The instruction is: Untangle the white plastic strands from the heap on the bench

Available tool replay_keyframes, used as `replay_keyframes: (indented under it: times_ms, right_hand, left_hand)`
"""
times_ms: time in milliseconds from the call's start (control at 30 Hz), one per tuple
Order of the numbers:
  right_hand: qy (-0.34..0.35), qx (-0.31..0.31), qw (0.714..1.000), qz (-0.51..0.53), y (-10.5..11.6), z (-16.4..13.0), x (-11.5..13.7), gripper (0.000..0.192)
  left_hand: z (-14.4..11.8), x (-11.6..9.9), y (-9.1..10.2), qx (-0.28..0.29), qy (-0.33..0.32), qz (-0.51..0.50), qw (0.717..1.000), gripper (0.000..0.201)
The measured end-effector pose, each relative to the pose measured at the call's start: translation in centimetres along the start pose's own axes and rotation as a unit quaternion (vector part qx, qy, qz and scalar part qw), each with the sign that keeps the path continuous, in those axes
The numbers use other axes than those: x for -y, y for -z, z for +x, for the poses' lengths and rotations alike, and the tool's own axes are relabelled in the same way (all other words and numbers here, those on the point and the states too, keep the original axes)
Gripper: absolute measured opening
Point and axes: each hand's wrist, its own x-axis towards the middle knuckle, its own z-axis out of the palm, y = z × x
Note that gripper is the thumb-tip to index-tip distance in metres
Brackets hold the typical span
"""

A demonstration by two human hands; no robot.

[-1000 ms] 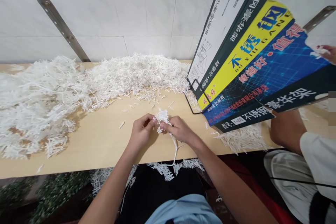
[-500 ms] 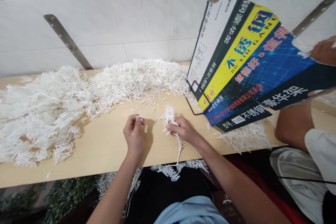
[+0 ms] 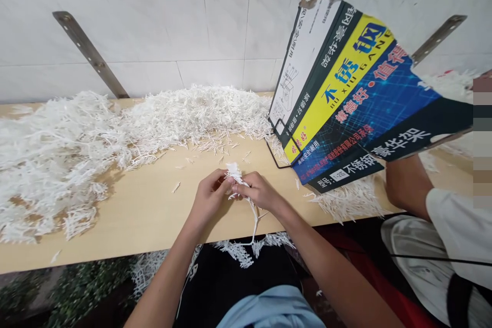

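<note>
Over the wooden tabletop (image 3: 154,220), my right hand (image 3: 258,192) pinches a white branched plastic sprig (image 3: 234,170). Its feathery top sticks up between my hands, and a thin stem hangs from my right fingers past the table's front edge. My left hand (image 3: 209,193) is closed at the same sprig, its thumb and fingers pinching the small tips on the left side. Exactly which tips it grips is hidden by the fingers. Small loose white pieces (image 3: 176,187) lie on the wood near my left hand. More white branched sprigs (image 3: 238,252) rest on my lap below.
A long pile of white sprigs and bits (image 3: 200,113) runs along the tiled wall and down the left side. A printed cardboard box (image 3: 346,102) stands tilted at right, beside a black wire stand (image 3: 277,159). Beyond it, another person's arm (image 3: 407,182) reaches in.
My left hand has moved right and forward from apart to meet the sprig in my right hand. Several loose bits now lie where it was. The view has shifted slightly.
</note>
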Motion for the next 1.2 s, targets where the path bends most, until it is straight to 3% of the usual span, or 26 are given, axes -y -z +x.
replay_keyframes:
  times_ms: [300,433,633,767,867,1067,1200]
  right_hand:
    - [-0.004,0.063,0.991,-0.115,0.3,0.5,-0.9,0.039]
    - [-0.025,0.091,0.992,-0.087,0.6,0.6,-1.2,0.043]
    - [-0.014,0.084,0.992,-0.089,0.6,0.2,-0.6,0.041]
    - [0.03,-0.017,0.994,-0.101,0.0,-0.2,0.9,0.022]
    - [0.064,-0.066,0.994,-0.063,-0.2,-0.2,1.4,0.037]
    - [0.038,-0.131,0.991,-0.005,-0.5,0.1,-0.4,0.037]
    - [0.022,-0.143,0.99,0.005,-0.8,0.4,-1.2,0.035]
  left_hand:
    - [-0.3,1.3,1.0,-0.206,-0.023,-0.078,0.975,0.029]
    - [-0.5,1.2,0.8,-0.245,-0.031,-0.135,0.96,0.029]
    - [-0.1,1.0,0.6,-0.209,-0.028,-0.167,0.963,0.031]
    - [-0.4,0.8,0.2,-0.143,-0.038,-0.055,0.987,0.029]
    - [-0.6,0.8,0.1,-0.146,-0.025,-0.005,0.989,0.027]
    - [-0.6,0.4,0.0,-0.12,0.0,0.053,0.991,0.026]
    - [-0.8,-0.4,-0.3,-0.088,0.0,0.089,0.992,0.024]
